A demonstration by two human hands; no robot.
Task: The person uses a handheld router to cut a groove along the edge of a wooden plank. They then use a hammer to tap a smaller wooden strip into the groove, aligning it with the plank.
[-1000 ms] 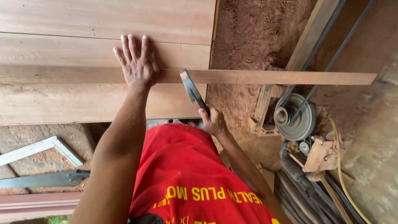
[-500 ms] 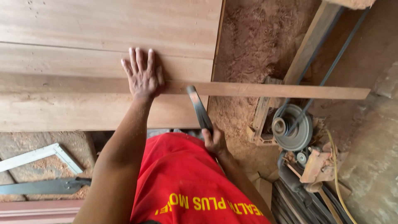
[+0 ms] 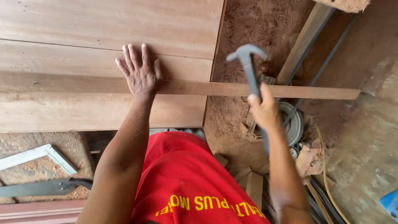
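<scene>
1. Your right hand (image 3: 263, 110) has its fingers clamped on the handle of the claw hammer (image 3: 248, 66). The hammer head is raised above the wooden strip (image 3: 232, 89), past the edge of the tabletop (image 3: 103, 112).
2. Your left hand (image 3: 141, 74) lies flat on the wooden strip, fingers spread apart and gripping nothing.
3. The wooden strip lies across the wide boards (image 3: 107, 25) on the tabletop; its far end overhangs the sawdust-covered floor (image 3: 248, 25).
4. A belt pulley (image 3: 292, 122) sits below the strip's overhanging end, just beside your right hand.
</scene>
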